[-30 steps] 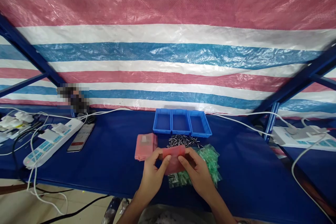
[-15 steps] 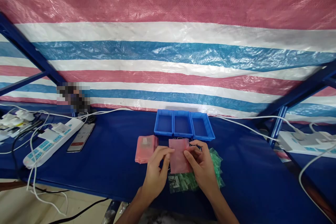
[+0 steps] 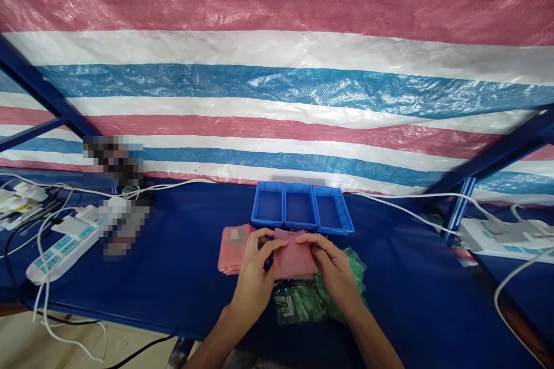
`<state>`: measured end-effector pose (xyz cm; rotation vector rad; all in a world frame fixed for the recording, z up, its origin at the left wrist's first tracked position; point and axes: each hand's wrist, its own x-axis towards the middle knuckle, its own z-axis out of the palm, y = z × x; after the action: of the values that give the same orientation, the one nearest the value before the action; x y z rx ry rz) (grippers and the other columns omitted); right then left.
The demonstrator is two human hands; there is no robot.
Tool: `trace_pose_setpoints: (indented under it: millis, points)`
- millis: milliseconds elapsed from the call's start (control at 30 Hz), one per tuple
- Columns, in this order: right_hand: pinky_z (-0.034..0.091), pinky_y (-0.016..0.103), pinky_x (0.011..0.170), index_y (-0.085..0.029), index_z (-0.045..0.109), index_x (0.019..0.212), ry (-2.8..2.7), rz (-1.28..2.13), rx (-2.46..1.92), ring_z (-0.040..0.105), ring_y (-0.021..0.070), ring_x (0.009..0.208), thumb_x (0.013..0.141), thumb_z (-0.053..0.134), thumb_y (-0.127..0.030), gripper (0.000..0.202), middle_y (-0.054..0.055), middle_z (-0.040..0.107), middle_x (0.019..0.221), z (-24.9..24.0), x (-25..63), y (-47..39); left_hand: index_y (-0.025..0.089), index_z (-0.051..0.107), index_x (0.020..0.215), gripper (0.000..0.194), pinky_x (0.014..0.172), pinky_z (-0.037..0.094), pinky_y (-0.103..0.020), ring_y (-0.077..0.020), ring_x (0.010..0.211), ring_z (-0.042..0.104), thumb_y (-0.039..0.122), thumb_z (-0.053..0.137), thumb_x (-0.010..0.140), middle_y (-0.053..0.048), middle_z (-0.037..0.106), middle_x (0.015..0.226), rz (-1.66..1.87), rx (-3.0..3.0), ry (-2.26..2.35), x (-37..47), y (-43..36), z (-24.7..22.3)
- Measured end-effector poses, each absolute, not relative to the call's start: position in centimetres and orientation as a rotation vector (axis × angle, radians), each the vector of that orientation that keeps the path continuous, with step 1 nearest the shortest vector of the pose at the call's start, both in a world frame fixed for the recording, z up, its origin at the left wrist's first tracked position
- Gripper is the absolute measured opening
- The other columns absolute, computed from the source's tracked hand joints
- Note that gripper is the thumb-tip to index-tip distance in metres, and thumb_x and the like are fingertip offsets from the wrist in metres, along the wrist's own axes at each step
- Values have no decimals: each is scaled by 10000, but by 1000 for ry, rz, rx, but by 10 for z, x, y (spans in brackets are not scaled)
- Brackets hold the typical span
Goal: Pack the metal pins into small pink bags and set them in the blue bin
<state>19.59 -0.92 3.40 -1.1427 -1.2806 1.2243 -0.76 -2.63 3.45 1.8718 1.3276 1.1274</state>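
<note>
So a thin pink bag (image 3: 295, 260) is being held by both hands, a bit below and right of the middle of the frame. Its left side is pinched by the left hand (image 3: 256, 274), fingers half curled and the thumb brought in close, with just the plastic caught between them. The upper right part is gripped by the right hand (image 3: 335, 270), also loosely curled, index finger laid across the front; the thumb can't really be made out. The bag is kept roughly upright, right between the two hands, touched by both.

A stack of pink bags (image 3: 234, 249) can be seen on the surface (image 3: 182, 265), just left of the left hand and partly covered by it. Some green bags (image 3: 303, 304) are spread in the lower middle, below the pink one and partly hidden by the right hand. Three blue trays (image 3: 299, 207) are lined up side by side just above the hands.
</note>
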Motion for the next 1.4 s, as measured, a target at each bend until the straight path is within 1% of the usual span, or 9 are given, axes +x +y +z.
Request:
trace_pose_setpoints:
  millis: [267,467,600,700,800,933,1000,1133,1400]
  points:
    - [421,266,565,-231,758,1071,-1359,1282,-1103,500,151,659,982,682,-474,270,34,639,915,43,196,-1,238,725,1073,146,923,544,-385,-255,1143,608,275,585,1052,-97,596,1330,1140,1805,1431,-4,-12,59]
    - [422,271,549,-232,729,980,-1318,1275,-1120,484,151,658,983,684,-504,275,24,576,881,39,199,-1,195,698,939,258,806,528,-320,-203,930,622,380,574,1070,-67,671,1069,1124,1660,1286,1,-10,56]
    - [396,256,493,-256,635,1042,-1163,1380,-1077,470,142,578,948,727,-511,287,-8,591,784,38,195,-2,189,695,911,288,866,532,-329,-216,984,632,410,588,1062,-67,685,1048,1139,1606,1250,2,-10,55]
    - [386,251,476,-274,592,1137,-1085,1394,-1059,473,131,538,909,772,-508,373,-6,648,807,40,192,-1,186,706,877,309,916,534,-353,-236,1050,645,418,603,1054,-85,694,1130,1152,1603,1279,0,-11,56]
    - [401,260,489,-264,653,1104,-1101,1331,-1093,522,149,581,904,765,-523,346,20,679,843,44,192,2,199,746,929,306,991,525,-409,-270,1180,622,396,562,1075,-111,607,1419,1154,1709,1324,-5,-12,60]
    - [417,273,506,-231,754,976,-1123,1255,-1158,548,158,620,925,721,-502,278,47,692,868,49,197,10,201,755,851,397,1174,405,-553,-368,1490,381,333,475,1099,-49,362,1701,1081,2106,1250,-13,-10,62]
    - [393,273,485,-226,766,976,-1102,1296,-1153,488,144,543,936,691,-483,271,16,637,714,49,198,13,219,778,936,373,1220,353,-589,-370,1542,308,308,456,1101,-47,436,1665,1056,2214,1196,-16,-8,61]
    - [371,276,477,-237,748,1011,-1120,1322,-1128,472,145,529,908,718,-500,284,12,658,743,50,199,18,275,689,1367,370,1184,437,-538,-304,1422,509,270,418,1114,-89,648,1455,1045,2103,1183,-15,-5,57]
    - [304,260,471,-245,655,946,-1206,1275,-1107,403,125,497,913,734,-565,331,-54,490,616,35,191,20,281,529,1545,489,1124,508,-478,-269,1340,602,167,387,1091,-120,628,1461,1087,2005,1141,-15,-3,47]
